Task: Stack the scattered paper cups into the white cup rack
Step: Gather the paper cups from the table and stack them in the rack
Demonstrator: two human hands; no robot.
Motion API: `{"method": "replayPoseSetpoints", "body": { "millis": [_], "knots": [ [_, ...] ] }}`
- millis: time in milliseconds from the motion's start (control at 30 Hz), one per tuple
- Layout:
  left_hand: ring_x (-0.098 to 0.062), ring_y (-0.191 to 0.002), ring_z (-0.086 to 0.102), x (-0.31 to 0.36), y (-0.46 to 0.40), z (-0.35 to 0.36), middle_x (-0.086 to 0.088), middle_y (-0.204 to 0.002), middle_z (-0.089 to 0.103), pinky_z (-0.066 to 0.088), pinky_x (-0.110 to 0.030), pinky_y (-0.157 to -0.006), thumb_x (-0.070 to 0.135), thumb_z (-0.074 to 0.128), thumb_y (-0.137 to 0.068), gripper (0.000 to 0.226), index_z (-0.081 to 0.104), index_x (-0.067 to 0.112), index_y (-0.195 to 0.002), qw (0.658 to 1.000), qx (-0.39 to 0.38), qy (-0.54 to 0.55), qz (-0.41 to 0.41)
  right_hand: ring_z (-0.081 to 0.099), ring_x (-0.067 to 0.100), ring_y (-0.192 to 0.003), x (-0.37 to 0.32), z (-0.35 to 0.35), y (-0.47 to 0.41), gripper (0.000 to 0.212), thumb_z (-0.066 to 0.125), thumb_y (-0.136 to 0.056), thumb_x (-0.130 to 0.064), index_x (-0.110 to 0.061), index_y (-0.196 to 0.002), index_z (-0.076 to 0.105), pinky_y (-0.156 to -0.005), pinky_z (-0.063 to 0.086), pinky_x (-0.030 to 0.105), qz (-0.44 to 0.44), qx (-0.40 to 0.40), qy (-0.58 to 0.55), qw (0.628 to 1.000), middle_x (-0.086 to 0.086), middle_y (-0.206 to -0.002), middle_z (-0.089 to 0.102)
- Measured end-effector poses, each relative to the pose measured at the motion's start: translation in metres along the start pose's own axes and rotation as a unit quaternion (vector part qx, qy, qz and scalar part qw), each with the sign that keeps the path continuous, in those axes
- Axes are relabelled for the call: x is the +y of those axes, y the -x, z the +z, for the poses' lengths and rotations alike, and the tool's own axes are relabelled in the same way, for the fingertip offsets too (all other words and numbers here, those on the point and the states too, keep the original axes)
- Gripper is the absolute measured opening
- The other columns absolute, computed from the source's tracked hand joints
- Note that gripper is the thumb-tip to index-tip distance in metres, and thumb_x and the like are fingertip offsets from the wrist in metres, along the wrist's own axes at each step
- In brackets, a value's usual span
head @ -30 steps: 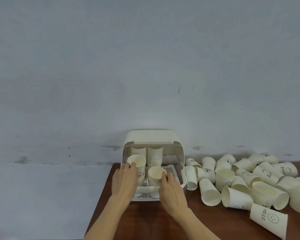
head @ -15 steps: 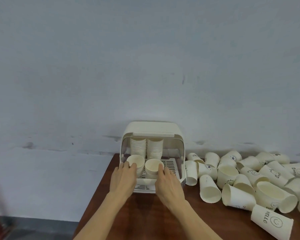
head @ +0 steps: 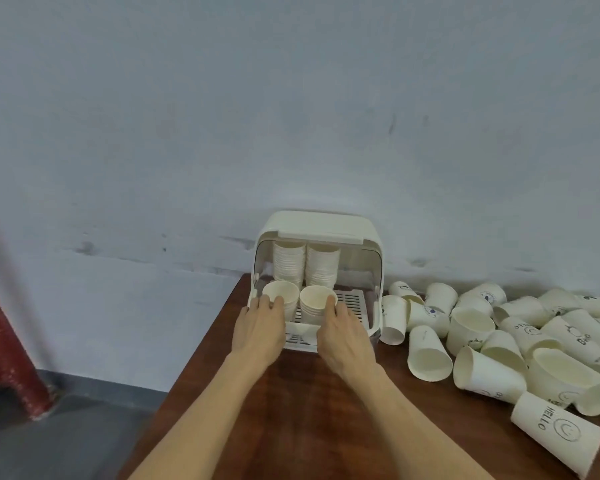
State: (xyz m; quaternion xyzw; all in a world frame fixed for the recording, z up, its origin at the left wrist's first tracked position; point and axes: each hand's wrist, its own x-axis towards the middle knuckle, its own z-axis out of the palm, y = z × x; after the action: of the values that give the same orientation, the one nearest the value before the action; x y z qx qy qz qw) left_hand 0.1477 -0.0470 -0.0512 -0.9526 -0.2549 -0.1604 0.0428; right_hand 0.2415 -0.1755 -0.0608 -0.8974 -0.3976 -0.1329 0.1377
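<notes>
both short stacks have gone deeper into the rack since a second ago, and my head has turned left, so now a red thing [head: 4, 344] shows by the grey floor [head: 66, 441].

my left hand [head: 258, 327] rests at the front of the white cup rack [head: 321, 230]. its fingers reach up and touch the left short stack of cups [head: 281, 296]. i cannot tell if they curl round it or just push it.

my right hand [head: 343, 332] is just beside it. its fingers touch the near side of the right short stack of cups [head: 317, 301], and i cannot tell that grip for sure either.

both short stacks stand up straight on the slotted tray [head: 352, 303] inside the rack. behind them, at the back, two tall stacks of cups [head: 305, 266] stand side by side.

the rack sits on the brown table [head: 291, 410], against the pale wall [head: 291, 116].

to the right of the rack lies a big pile of loose paper cups [head: 499, 341], most on their sides. one near cup [head: 558, 433] says hello with a smiley face.
</notes>
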Motion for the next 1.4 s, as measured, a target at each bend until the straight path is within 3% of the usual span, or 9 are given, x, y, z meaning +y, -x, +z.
{"method": "replayPoseSetpoints", "body": {
  "millis": [167,267,367,467,667,833,1000,1133,1400],
  "knots": [
    [-0.028,-0.124,0.043,-0.001,0.007,0.004,-0.012,-0.141,0.042,0.041,-0.04,-0.094,0.022,0.044,-0.096,0.06,0.017,0.011,-0.149,0.999,-0.027,0.03,-0.009,0.052,0.033,-0.108,-0.003,-0.003,0.0,0.062,0.042,-0.089,-0.014,0.003,-0.145,0.019,-0.09,0.042,0.038,0.013,-0.024,-0.005,1.0,0.017,-0.125,0.05],
    [-0.029,-0.123,0.044,0.001,0.013,-0.001,-0.012,-0.146,0.036,0.043,-0.039,-0.092,0.02,0.043,-0.096,0.067,0.008,0.008,-0.151,0.996,-0.045,0.075,-0.021,0.051,0.034,-0.11,-0.003,-0.005,0.0,0.068,0.044,-0.087,-0.013,0.003,-0.146,0.016,-0.091,0.041,0.039,0.017,-0.041,-0.024,0.999,0.018,-0.128,0.048],
    [-0.03,-0.122,0.046,0.006,0.022,-0.011,-0.013,-0.144,0.037,0.043,-0.039,-0.091,0.019,0.043,-0.095,0.064,0.013,0.006,-0.149,0.993,-0.051,0.099,-0.023,0.049,0.034,-0.114,-0.003,-0.011,0.001,0.075,0.047,-0.085,-0.011,0.0,-0.148,0.009,-0.095,0.041,0.039,0.016,-0.068,-0.059,0.996,0.02,-0.132,0.044],
    [-0.028,-0.115,0.051,0.012,0.031,-0.019,-0.011,-0.132,0.049,0.045,-0.038,-0.087,0.02,0.045,-0.094,0.049,0.03,0.008,-0.139,0.993,-0.048,0.106,-0.013,0.042,0.033,-0.123,-0.006,-0.021,0.015,0.08,0.048,-0.085,-0.008,-0.003,-0.15,0.002,-0.104,0.037,0.04,0.022,-0.1,-0.113,0.988,0.02,-0.139,0.036],
    [-0.026,-0.111,0.053,0.049,0.044,-0.033,-0.008,-0.125,0.052,0.045,-0.038,-0.086,0.022,0.045,-0.095,0.033,0.043,0.012,-0.126,0.99,-0.043,0.131,0.038,0.05,0.033,-0.112,0.01,-0.042,0.057,0.049,0.043,-0.088,-0.007,-0.008,-0.136,0.033,-0.087,0.042,0.039,0.071,-0.049,-0.149,0.985,0.013,-0.129,0.044],
    [-0.026,-0.112,0.053,0.092,0.05,-0.041,-0.007,-0.125,0.052,0.046,-0.04,-0.087,0.024,0.043,-0.095,0.036,0.042,0.014,-0.13,0.985,-0.039,0.143,0.088,0.053,0.029,-0.102,0.044,-0.065,0.086,0.037,0.042,-0.093,-0.012,-0.011,-0.129,0.04,-0.082,0.043,0.037,0.108,-0.017,-0.16,0.981,0.01,-0.12,0.05],
    [-0.025,-0.115,0.05,0.143,0.06,-0.048,-0.004,-0.126,0.052,0.043,-0.038,-0.091,0.023,0.043,-0.095,0.037,0.042,0.016,-0.131,0.975,-0.044,0.171,0.131,0.051,0.032,-0.111,0.087,-0.091,0.112,0.038,0.041,-0.094,-0.014,-0.01,-0.131,0.042,-0.089,0.042,0.041,0.151,0.009,-0.133,0.979,0.01,-0.123,0.049],
    [-0.029,-0.108,0.055,0.186,0.07,-0.052,-0.006,-0.128,0.049,0.047,-0.041,-0.083,0.02,0.043,-0.092,0.034,0.044,0.014,-0.126,0.967,-0.056,0.182,0.17,0.053,0.033,-0.107,0.122,-0.108,0.133,0.032,0.042,-0.092,-0.013,-0.011,-0.124,0.046,-0.086,0.043,0.043,0.186,0.026,-0.14,0.972,0.011,-0.119,0.051],
    [-0.027,-0.108,0.052,0.26,0.086,-0.059,-0.005,-0.122,0.051,0.044,-0.039,-0.077,0.022,0.039,-0.096,0.036,0.041,0.014,-0.131,0.951,-0.082,0.197,0.225,0.053,0.031,-0.108,0.182,-0.139,0.175,0.043,0.043,-0.094,-0.014,-0.009,-0.136,0.039,-0.088,0.044,0.041,0.222,0.047,-0.105,0.968,0.01,-0.12,0.05]
  ]
}}
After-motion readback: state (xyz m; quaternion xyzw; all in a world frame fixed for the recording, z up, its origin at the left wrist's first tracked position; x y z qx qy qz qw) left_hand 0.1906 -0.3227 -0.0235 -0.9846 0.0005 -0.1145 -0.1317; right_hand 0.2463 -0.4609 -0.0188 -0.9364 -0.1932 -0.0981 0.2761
